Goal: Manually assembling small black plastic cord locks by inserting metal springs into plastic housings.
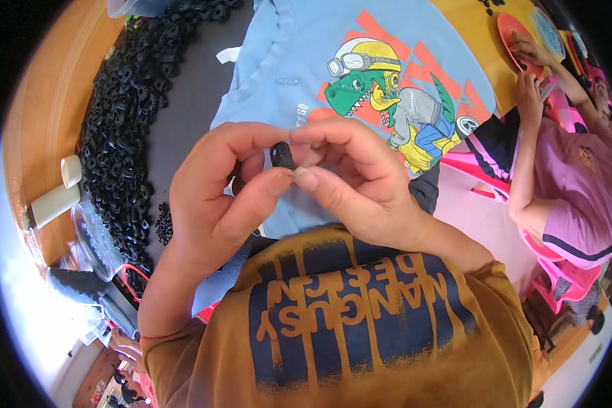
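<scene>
A small black ribbed plastic piece [281, 156], with a hole near its top, is held up between both hands above the light blue T-shirt. My left hand [217, 183] is closed, its thumb and forefinger pinching the piece from the left. Something dark shows behind the left fingers, too hidden to name. From the right, my right hand [364, 177] meets it with thumb and forefinger bent together at the piece's edge. Whether a second tiny part sits between the right fingertips cannot be seen. The light blue T-shirt [292, 41] has a printed cartoon dinosaur and lies beneath the hands.
A long heap of black plastic parts [126, 136] covers the dark surface at left. Beside it are a cream cylinder [54, 205] and a round clear container [95, 241]. At right, a co-worker in a purple shirt [574, 183] handles things over a red plate [506, 30].
</scene>
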`<action>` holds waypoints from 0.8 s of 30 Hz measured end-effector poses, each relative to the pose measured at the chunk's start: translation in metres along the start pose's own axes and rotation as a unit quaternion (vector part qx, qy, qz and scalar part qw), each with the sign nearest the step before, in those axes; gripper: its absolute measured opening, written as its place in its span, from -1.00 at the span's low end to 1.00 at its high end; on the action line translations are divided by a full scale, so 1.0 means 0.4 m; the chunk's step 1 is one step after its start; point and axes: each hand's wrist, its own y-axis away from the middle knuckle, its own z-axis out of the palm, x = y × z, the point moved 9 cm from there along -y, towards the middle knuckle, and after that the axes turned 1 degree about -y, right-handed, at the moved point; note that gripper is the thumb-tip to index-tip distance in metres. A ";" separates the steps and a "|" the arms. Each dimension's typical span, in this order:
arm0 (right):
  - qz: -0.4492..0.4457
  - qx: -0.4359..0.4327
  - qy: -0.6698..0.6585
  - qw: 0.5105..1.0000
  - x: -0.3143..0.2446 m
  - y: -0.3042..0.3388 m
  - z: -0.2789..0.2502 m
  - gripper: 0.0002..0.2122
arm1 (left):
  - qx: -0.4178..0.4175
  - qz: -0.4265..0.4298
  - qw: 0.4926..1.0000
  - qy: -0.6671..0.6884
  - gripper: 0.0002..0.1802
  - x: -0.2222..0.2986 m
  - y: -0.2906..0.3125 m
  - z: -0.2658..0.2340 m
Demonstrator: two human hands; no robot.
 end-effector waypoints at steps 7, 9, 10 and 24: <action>-0.086 0.022 0.038 0.995 -0.022 0.004 -0.007 -0.71 | 0.003 -0.024 0.997 0.069 -0.77 -0.001 0.014 0.025; -0.097 0.032 0.040 0.994 -0.026 0.005 -0.011 -0.69 | -0.007 -0.064 0.993 0.100 -0.78 -0.014 0.011 0.027; -0.095 0.031 0.060 0.993 -0.025 0.005 -0.009 -0.68 | -0.016 -0.038 0.996 0.079 -0.79 -0.006 0.004 0.024; -0.042 -0.001 0.077 0.996 -0.019 0.007 -0.006 -0.81 | 0.075 0.011 0.994 -0.085 -0.96 0.007 -0.040 -0.027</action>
